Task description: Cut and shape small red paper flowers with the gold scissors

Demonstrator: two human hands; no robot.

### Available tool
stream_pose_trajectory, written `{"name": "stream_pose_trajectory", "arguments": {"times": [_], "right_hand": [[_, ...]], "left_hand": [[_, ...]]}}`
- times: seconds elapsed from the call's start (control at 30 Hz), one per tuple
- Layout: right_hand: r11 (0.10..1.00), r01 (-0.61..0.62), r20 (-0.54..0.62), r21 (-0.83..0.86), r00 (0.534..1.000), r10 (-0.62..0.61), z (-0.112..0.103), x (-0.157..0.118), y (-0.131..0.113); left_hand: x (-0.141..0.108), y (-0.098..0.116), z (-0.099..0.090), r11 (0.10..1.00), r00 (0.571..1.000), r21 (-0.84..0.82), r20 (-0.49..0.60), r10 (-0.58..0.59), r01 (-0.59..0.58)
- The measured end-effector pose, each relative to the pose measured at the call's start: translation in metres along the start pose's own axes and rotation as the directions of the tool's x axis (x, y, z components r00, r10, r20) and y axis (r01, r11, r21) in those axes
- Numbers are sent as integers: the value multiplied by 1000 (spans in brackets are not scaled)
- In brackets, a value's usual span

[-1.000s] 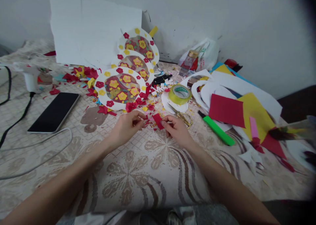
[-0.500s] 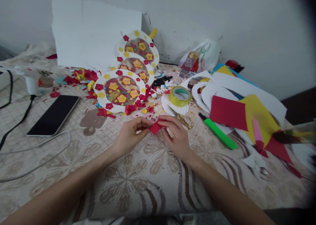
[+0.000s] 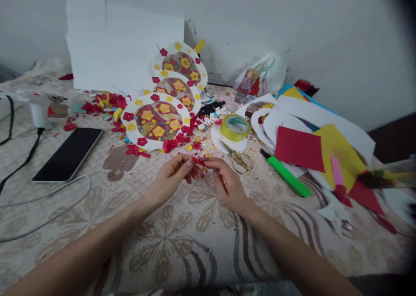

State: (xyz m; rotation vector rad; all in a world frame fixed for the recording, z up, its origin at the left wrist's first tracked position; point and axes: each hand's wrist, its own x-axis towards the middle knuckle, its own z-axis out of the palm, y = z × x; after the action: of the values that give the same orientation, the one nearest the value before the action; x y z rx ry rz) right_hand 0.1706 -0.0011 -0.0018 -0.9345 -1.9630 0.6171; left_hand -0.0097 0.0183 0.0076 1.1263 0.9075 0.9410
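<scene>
Pinching a small red paper piece (image 3: 196,161) between thumb and fingers, the left hand (image 3: 173,177) holds it up between the two hands; the right hand's (image 3: 229,186) fingers reach its other end, but whether they clamp it cannot be told. Three decorated panels (image 3: 150,145) already carry red and yellow flowers, so much of the work looks done. This piece seems unfinished: no cut petal shape shows, and the scissors (image 3: 239,157) lie on the table near the right hand. Fingers cover most of the paper, leaving its folds unclear; the front panel overlaps those behind, and both forearms run out of view.
</scene>
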Motion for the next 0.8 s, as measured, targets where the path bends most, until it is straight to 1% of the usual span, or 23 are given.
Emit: {"name": "stream_pose_trajectory", "arguments": {"times": [0.07,0.1,0.17,0.23,0.27,0.3,0.33,0.4,0.47,0.5,0.53,0.6,0.7,0.8], "right_hand": [[1000,25,28,1,999,-25,0,0,0],[999,39,44,5,998,-39,0,-1,-1],[999,47,34,13,998,-47,1,0,-3],[999,-16,-55,47,998,19,2,0,-5],[993,-77,-108,86,990,86,2,1,-6],[978,-151,-136,142,976,170,2,1,-7],[949,-233,-121,212,957,262,2,2,-7],[851,-390,2,352,909,416,3,2,-6],[742,-502,136,444,857,497,4,3,-4],[703,-534,173,470,836,520,5,3,-3],[677,-554,186,484,821,539,6,2,-1],[655,-575,186,489,803,566,7,2,1],[649,-589,190,481,793,578,7,1,3],[638,-597,212,486,789,577,7,1,3]], "left_hand": [[0,-2,-1,994,998,-88,-26,-63,60],[0,-3,-1,991,996,-104,-32,-84,81],[0,-4,-3,992,995,-79,-15,-101,99],[0,-3,-4,994,995,-36,9,-100,100],[0,-3,-5,995,995,-24,12,-98,99],[0,-3,-5,996,996,-18,7,-92,93],[0,-2,-5,996,996,-12,5,-85,85],[0,-2,-5,997,997,6,9,-71,71],[0,-3,-4,998,998,29,4,-61,61],[0,-4,-3,997,998,41,4,-61,61],[0,-5,-3,997,998,54,9,-64,64],[0,-6,-1,995,997,75,34,-73,70],[-1,-8,-1,993,994,91,73,-80,74],[-1,-7,-1,993,996,99,47,-75,70]]}}
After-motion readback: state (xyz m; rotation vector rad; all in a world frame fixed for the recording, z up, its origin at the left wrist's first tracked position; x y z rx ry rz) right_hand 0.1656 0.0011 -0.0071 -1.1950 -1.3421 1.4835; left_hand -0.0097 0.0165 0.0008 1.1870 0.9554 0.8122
